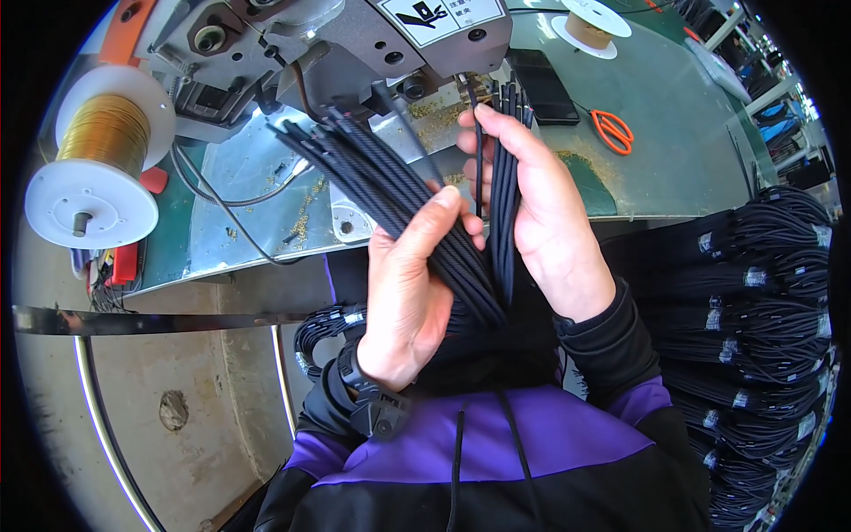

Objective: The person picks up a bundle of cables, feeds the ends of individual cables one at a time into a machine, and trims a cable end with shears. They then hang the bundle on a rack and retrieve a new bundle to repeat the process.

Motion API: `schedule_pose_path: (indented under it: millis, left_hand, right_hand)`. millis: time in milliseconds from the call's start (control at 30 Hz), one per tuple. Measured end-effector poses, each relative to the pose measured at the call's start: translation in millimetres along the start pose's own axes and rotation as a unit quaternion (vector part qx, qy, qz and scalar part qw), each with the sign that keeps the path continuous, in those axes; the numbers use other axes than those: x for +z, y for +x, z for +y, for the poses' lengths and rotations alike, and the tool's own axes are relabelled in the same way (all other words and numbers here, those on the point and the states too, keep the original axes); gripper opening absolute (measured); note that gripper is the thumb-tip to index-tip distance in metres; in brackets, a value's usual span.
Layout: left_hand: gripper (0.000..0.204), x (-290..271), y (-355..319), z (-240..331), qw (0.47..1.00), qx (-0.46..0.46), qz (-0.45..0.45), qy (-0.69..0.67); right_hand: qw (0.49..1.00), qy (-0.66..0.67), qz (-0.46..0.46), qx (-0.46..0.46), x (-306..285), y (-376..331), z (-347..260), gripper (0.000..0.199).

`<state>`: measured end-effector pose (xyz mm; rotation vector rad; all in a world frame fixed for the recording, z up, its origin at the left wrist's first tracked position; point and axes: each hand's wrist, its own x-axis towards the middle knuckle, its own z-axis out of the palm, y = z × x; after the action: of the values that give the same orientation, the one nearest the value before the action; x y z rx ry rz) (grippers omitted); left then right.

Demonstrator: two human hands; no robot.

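Observation:
A thick bundle of black braided cords (381, 182) lies across my left hand (412, 288), which is closed round it with the thumb on top. The cord tips fan out to the upper left, below the grey machine (355, 53). My right hand (545, 191) grips a second, smaller bunch of black cords (503, 208), held nearly upright. Between its thumb and fingertips one single cord (480, 160) stands apart, its tip close to the machine's working end. Both bunches meet low in front of my body. One cord near my left thumb is blurred.
On the left stands a large spool of brass-coloured wire (106, 133). Scissors with orange handles (612, 133), a dark flat device (542, 87) and a smaller spool (589, 31) lie on the table at right. Bundled black cords (753, 346) are stacked at far right. Brass scraps (306, 208) litter the tabletop.

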<state>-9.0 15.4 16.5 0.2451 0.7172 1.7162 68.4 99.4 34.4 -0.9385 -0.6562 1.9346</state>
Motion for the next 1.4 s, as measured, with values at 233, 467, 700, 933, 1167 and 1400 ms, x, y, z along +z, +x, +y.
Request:
schedule_pose_path:
  millis: [233, 467, 700, 933, 1167, 1400]
  left_hand:
    - [0.011, -3, -3, -15, 0.998, -0.054, -0.011, 0.041]
    - [0.009, -4, -5, -3, 0.999, 0.021, 0.046, 0.003]
    - [0.012, -3, -5, 14, 0.999, 0.027, 0.034, -0.022]
    - [0.012, -25, -3, 17, 0.998, 0.016, -0.055, -0.027]
    - [0.011, -41, 5, 28, 0.988, -0.023, -0.066, -0.136]
    - [0.01, -39, 8, 26, 0.983, -0.044, -0.083, -0.158]
  right_hand:
    - [0.984, -0.148, -0.075, -0.069, -23, -19, 6, 0.025]
    - [0.996, -0.013, -0.082, -0.015, -14, 11, 2, 0.022]
    - [0.995, 0.075, -0.065, 0.004, -1, 20, 2, 0.02]
    - [0.942, -0.068, -0.287, -0.161, -86, 2, -20, 0.029]
    - [0.796, -0.326, 0.105, -0.498, -162, -53, -69, 0.023]
    - [0.772, -0.578, -0.24, -0.11, -192, -42, 78, 0.077]
